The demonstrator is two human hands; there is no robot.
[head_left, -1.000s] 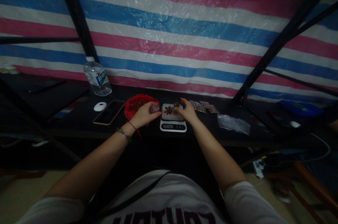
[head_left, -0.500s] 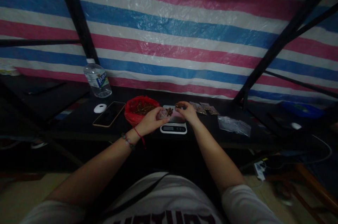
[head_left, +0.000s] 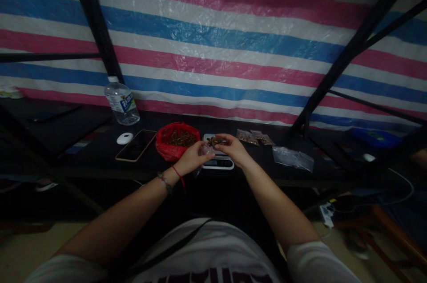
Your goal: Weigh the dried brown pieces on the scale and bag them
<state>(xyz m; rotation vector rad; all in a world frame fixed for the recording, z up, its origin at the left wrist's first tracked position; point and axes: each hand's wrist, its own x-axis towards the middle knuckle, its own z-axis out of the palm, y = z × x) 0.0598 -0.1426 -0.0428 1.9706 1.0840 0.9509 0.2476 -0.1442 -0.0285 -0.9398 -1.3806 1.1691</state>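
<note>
My left hand holds a small clear plastic bag in front of a white digital kitchen scale on the dark table. My right hand pinches brown dried pieces just above the bag's mouth and over the scale. A red plastic bag full of the same brown pieces lies open just left of the scale, beside my left hand.
A smartphone, a small white round device and a water bottle sit at the left. Two filled small bags and empty clear bags lie to the right. Black frame bars cross a striped tarp behind.
My left hand brought the clear bag from beside the scale to in front of it. My right hand lifted brown pieces off the scale and moved them to the bag.
</note>
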